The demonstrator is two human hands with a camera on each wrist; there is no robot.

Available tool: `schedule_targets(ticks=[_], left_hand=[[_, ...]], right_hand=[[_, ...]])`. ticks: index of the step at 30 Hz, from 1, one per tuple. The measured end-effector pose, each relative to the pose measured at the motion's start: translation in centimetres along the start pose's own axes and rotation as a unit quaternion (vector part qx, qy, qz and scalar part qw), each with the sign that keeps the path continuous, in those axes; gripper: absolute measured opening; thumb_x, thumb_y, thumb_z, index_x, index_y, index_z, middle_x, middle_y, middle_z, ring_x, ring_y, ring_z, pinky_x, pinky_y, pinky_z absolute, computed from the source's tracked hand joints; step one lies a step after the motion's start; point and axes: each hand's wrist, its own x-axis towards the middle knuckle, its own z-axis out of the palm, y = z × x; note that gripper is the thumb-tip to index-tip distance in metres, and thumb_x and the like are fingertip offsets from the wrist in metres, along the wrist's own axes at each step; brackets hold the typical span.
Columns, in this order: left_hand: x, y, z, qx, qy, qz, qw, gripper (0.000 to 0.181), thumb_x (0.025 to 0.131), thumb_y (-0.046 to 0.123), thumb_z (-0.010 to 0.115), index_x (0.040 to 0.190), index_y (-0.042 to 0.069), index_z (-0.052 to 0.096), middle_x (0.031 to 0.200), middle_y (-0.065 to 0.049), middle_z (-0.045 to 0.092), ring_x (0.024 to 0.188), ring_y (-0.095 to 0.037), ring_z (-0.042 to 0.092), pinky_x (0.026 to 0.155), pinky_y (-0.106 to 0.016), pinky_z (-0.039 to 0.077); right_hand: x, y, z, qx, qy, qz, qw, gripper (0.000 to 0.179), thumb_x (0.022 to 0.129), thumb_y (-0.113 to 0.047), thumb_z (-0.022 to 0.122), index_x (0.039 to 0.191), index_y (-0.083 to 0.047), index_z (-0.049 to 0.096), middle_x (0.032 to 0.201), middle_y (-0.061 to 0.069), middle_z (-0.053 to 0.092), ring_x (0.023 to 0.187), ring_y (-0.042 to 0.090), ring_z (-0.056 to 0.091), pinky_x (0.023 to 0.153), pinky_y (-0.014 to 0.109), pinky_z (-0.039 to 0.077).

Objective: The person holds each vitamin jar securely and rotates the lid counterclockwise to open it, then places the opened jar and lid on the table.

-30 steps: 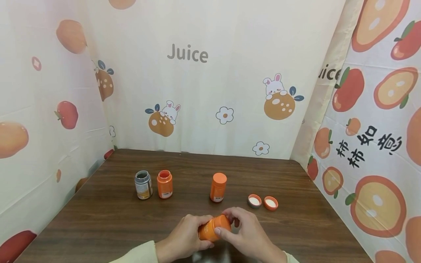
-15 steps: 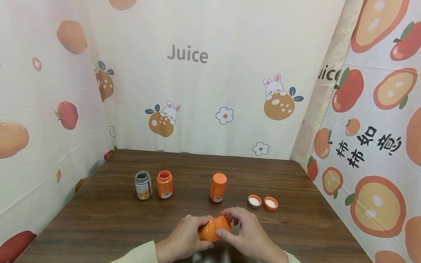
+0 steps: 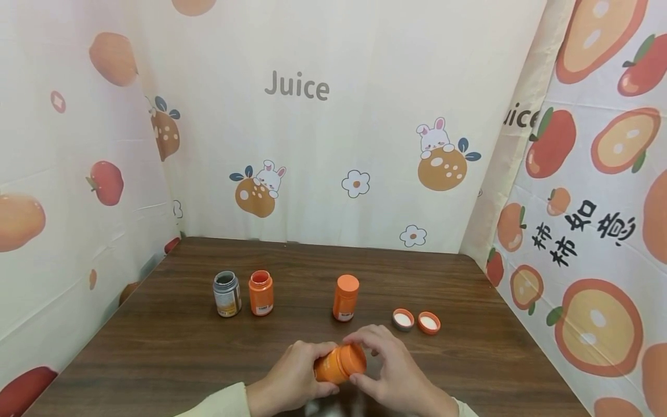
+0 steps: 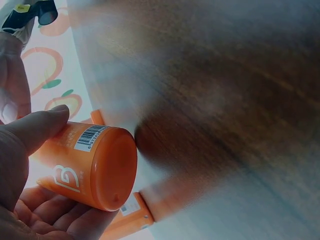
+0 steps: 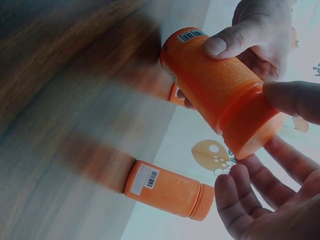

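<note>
Fingers of the left hand are gripping the tilted orange bottle over the worktop in the head view. The left-wrist view is showing me its base. In the right-wrist view, the right hand is pinching the lid, seemingly unscrewing; I'm judging the next move is needing steady turning.

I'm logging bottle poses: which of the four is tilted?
The held orange bottle, gripped by the left hand, its lid at the right hand. The gray bottle, open orange bottle and capped orange bottle stand upright.
</note>
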Motion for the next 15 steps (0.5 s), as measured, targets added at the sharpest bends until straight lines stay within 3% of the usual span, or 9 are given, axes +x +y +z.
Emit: schedule_targets(ticks=[7, 15], left_hand=[[-0.07, 0.03, 0.03, 0.007, 0.007, 0.004, 0.9999, 0.047, 0.076, 0.017, 0.092, 0.117, 0.024, 0.071, 0.094, 0.02, 0.066, 0.078, 0.002, 0.059, 0.071, -0.022, 0.05], [-0.08, 0.08, 0.01, 0.003, 0.006, -0.006, 1.0, 0.046, 0.076, 0.017, 0.092, 0.116, 0.024, 0.071, 0.094, 0.02, 0.066, 0.078, 0.002, 0.059, 0.071, -0.022, 0.05]], right_hand=[[-0.01, -0.02, -0.09, 0.007, -0.004, -0.011, 0.9999, 0.067, 0.07, 0.001, 0.089, 0.126, -0.029, 0.066, 0.125, -0.013, 0.06, 0.11, 0.013, 0.054, 0.082, 0.034, 0.054], [0.02, 0.23, -0.03, 0.007, -0.012, -0.01, 0.9999, 0.067, 0.072, -0.004, 0.088, 0.13, -0.029, 0.064, 0.128, -0.01, 0.059, 0.114, 0.011, 0.053, 0.083, 0.037, 0.055]])
